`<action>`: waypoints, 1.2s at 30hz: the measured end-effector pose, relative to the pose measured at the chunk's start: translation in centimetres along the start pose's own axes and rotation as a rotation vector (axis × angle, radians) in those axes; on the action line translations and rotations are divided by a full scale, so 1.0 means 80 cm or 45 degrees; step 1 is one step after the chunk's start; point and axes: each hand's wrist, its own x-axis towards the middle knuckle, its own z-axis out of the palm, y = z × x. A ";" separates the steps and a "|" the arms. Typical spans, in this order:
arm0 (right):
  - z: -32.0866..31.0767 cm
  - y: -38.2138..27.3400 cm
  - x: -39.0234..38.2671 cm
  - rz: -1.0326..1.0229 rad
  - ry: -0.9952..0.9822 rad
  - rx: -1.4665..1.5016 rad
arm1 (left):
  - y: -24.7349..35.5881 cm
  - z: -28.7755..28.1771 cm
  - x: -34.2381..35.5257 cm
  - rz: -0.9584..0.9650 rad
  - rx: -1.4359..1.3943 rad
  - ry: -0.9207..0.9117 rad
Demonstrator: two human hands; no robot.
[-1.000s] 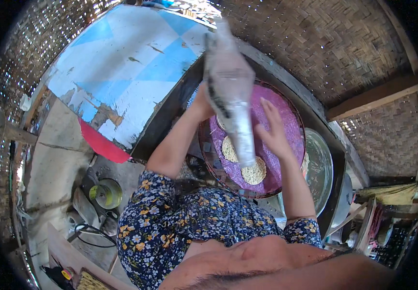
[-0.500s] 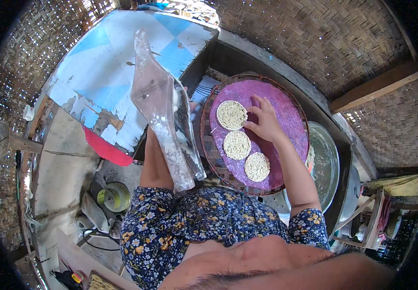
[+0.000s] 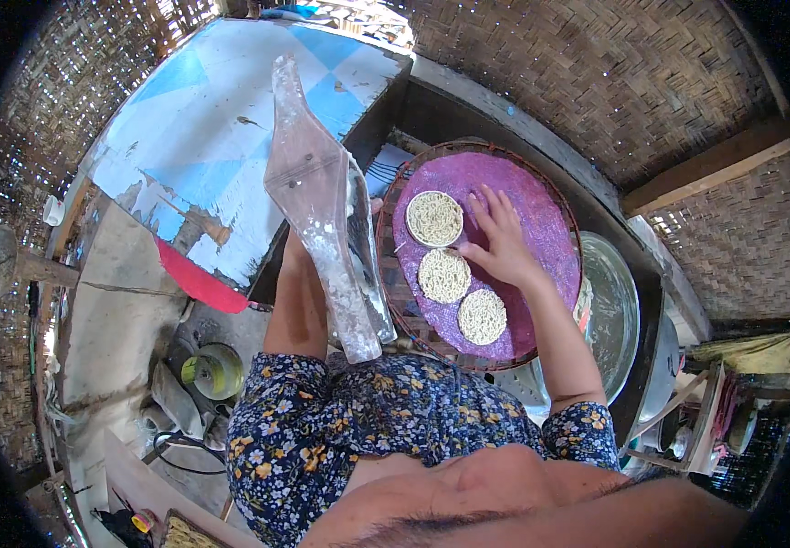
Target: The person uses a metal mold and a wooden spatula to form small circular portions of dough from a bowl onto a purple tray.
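My left forearm (image 3: 298, 297) rises behind a long wooden press (image 3: 313, 183), pale and floury. The press hides most of my left hand, which appears to hold it up beside the round woven tray (image 3: 393, 301). On the tray lies a purple sheet (image 3: 541, 219) bearing three flat rounds of pale noodle-like strands. The far round (image 3: 434, 219) has a thin rim around it; the middle round (image 3: 444, 276) and the near round (image 3: 482, 317) show none. Over the sheet, my right hand (image 3: 505, 242) is open, fingers spread, its thumb close to the gap between far and middle rounds.
A worn blue-and-white board (image 3: 203, 119) covers the surface at the left. Right of the tray stands a large metal basin (image 3: 614, 310). Woven bamboo walls (image 3: 596, 82) enclose the place. A pot (image 3: 217, 370) and other vessels sit low at the left.
My right hand has drawn back slightly from the rimmed far round, and its fingers have spread. The press has shifted a little to the right in view.
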 end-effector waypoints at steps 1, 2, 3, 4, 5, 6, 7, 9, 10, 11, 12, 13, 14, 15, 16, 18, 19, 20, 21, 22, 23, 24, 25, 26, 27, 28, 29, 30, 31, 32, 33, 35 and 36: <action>0.004 -0.004 -0.002 0.022 -0.036 -0.147 | 0.004 0.000 -0.001 0.051 0.005 0.037; 0.006 -0.009 -0.002 0.044 -0.071 -0.293 | 0.012 -0.012 0.012 -0.227 0.091 0.084; 0.007 -0.014 -0.001 0.035 -0.069 -0.294 | 0.011 -0.016 0.010 -0.360 0.137 0.111; 0.010 -0.014 0.000 0.042 -0.094 -0.325 | 0.011 -0.011 0.010 -0.511 0.179 0.125; 0.011 -0.012 0.000 0.060 -0.117 -0.350 | 0.012 0.035 -0.016 -0.335 0.019 0.153; 0.012 -0.016 0.001 0.056 -0.115 -0.345 | 0.017 0.059 -0.035 -0.137 -0.144 0.191; 0.012 -0.019 0.002 0.020 -0.145 -0.386 | 0.014 0.053 -0.035 -0.133 -0.141 0.194; 0.010 -0.022 0.005 -0.018 -0.174 -0.424 | 0.008 0.039 -0.036 -0.080 -0.125 0.076; 0.007 -0.022 0.008 0.008 -0.126 -0.370 | 0.008 0.039 -0.037 -0.065 -0.118 0.036; 0.006 -0.021 0.012 0.035 -0.078 -0.316 | 0.009 0.041 -0.041 -0.034 -0.064 -0.004; 0.008 -0.018 0.014 0.035 -0.079 -0.313 | 0.011 0.045 -0.044 -0.019 -0.035 -0.023; 0.009 -0.014 0.016 0.018 -0.070 -0.339 | 0.012 0.050 -0.047 -0.002 -0.009 -0.043; 0.009 -0.011 0.019 0.002 -0.061 -0.366 | 0.013 0.053 -0.048 0.023 0.045 -0.051; 0.008 -0.011 0.022 0.001 -0.061 -0.367 | 0.014 0.053 -0.047 0.035 0.072 -0.055; 0.005 -0.015 0.027 -0.009 -0.097 -0.376 | 0.014 0.053 -0.048 0.050 0.099 -0.058; 0.001 -0.017 0.033 -0.019 -0.133 -0.386 | 0.016 0.051 -0.045 -0.052 -0.034 0.039; 0.000 -0.016 0.036 -0.038 -0.181 -0.417 | 0.016 0.050 -0.045 -0.086 -0.079 0.073; -0.002 -0.016 0.038 -0.057 -0.229 -0.448 | 0.018 0.052 -0.046 -0.056 -0.059 0.001; -0.007 -0.017 0.037 -0.058 -0.228 -0.447 | 0.020 0.055 -0.047 -0.026 -0.040 -0.072; -0.013 -0.020 0.035 -0.081 -0.251 -0.416 | 0.021 0.057 -0.048 -0.021 -0.041 -0.067; -0.017 -0.020 0.033 -0.105 -0.274 -0.385 | 0.020 0.059 -0.049 0.006 0.044 -0.059; -0.017 -0.017 0.032 -0.111 -0.277 -0.384 | 0.020 0.056 -0.048 0.021 0.086 -0.052; -0.017 -0.014 0.028 -0.057 -0.189 -0.378 | 0.020 0.054 -0.047 0.033 0.126 -0.045; -0.016 -0.011 0.025 -0.004 -0.102 -0.372 | 0.018 0.044 -0.040 -0.001 -0.035 -0.034; -0.013 -0.010 0.022 -0.006 -0.107 -0.371 | 0.017 0.041 -0.040 -0.018 -0.116 -0.028; -0.010 -0.006 0.020 0.008 -0.128 -0.386 | 0.016 0.042 -0.038 -0.037 -0.198 -0.026; -0.010 -0.005 0.017 0.022 -0.150 -0.401 | 0.015 0.044 -0.037 0.101 0.019 -0.047; -0.011 -0.007 0.014 0.024 -0.150 -0.404 | 0.014 0.049 -0.037 0.169 0.127 -0.061; -0.010 -0.011 0.011 -0.007 -0.170 -0.409 | 0.014 0.053 -0.038 0.237 0.238 -0.068; -0.009 -0.013 0.010 -0.038 -0.191 -0.414 | 0.015 0.058 -0.039 0.197 0.182 -0.030; -0.008 -0.012 0.010 -0.036 -0.192 -0.412 | 0.015 0.058 -0.039 0.176 0.156 -0.012; -0.009 -0.013 0.012 -0.047 -0.156 -0.340 | 0.018 0.057 -0.040 0.083 0.134 0.009; -0.008 -0.014 0.011 -0.047 -0.152 -0.338 | 0.020 0.058 -0.042 0.046 0.137 0.011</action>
